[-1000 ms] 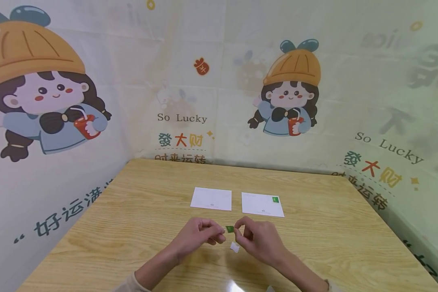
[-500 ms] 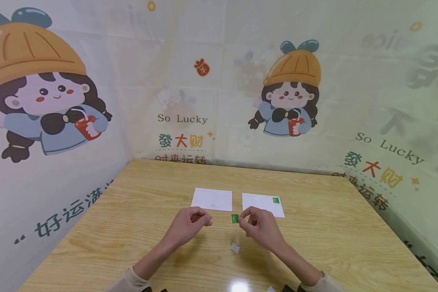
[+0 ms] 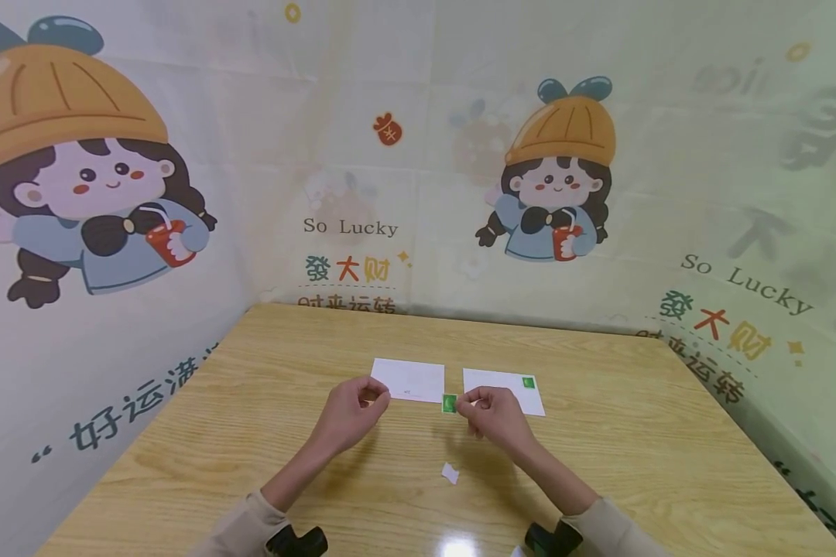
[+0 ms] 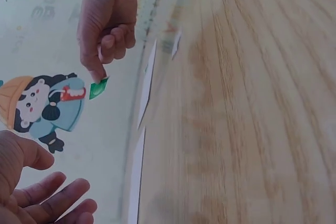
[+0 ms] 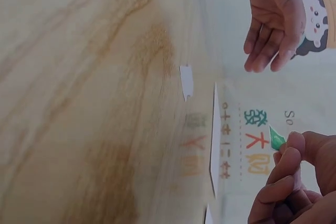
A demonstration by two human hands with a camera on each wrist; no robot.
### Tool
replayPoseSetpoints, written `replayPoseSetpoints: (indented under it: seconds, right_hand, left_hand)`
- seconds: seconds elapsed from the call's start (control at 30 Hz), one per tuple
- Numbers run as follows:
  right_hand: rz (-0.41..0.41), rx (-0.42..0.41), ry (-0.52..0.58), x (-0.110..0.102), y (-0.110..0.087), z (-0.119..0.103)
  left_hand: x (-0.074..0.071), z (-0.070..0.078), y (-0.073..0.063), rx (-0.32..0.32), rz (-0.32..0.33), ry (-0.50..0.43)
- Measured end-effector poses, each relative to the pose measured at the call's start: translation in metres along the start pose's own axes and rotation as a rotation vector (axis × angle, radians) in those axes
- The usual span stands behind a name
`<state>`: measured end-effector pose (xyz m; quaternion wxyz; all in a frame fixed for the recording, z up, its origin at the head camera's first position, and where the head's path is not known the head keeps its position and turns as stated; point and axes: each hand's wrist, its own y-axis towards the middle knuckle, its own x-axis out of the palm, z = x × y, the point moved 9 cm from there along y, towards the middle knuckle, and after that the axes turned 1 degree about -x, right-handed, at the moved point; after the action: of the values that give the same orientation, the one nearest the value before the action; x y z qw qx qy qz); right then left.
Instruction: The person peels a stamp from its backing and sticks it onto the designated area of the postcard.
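Observation:
A small green stamp (image 3: 449,403) is pinched by one edge between the thumb and finger of my right hand (image 3: 498,418), held up off the table in both wrist views. My left hand (image 3: 351,414) hovers by the near left corner of a white card (image 3: 418,379). Its fingers are loosely bent and hold nothing; the left wrist view shows the thumb apart from the fingers. Partly behind my right hand lies a second white card (image 3: 498,381), bearing another green stamp (image 3: 528,383) in its far right corner.
On the wooden table (image 3: 251,387), a white paper scrap (image 3: 450,473) lies nearer to me, between the forearms. Another pale scrap (image 3: 518,551) shows at the bottom edge. A printed cloth backdrop (image 3: 432,193) encloses the table's far side.
The hands have drawn apart and moved away from me toward the cards. The stamp, between both hands earlier, has travelled forward in the right hand to near the left card's corner.

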<state>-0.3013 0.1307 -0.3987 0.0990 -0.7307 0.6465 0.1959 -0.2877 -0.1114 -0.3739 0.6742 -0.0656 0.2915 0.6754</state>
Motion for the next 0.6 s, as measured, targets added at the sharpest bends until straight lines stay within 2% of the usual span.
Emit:
replayPoseSetpoints:
  seconds: [0.23, 0.5, 0.6]
  right_hand:
    - [0.03, 0.063, 0.016, -0.002, 0.013, 0.012]
    - [0.035, 0.1, 0.023, -0.002, 0.028, 0.02]
    - [0.039, 0.104, 0.019, -0.002, 0.032, 0.021]
  left_hand:
    - [-0.001, -0.004, 0.006, 0.012, 0.027, 0.044]
    - [-0.001, -0.015, 0.015, -0.043, 0.034, 0.087]
    - [0.0, -0.018, 0.019, -0.04, 0.027, 0.109]
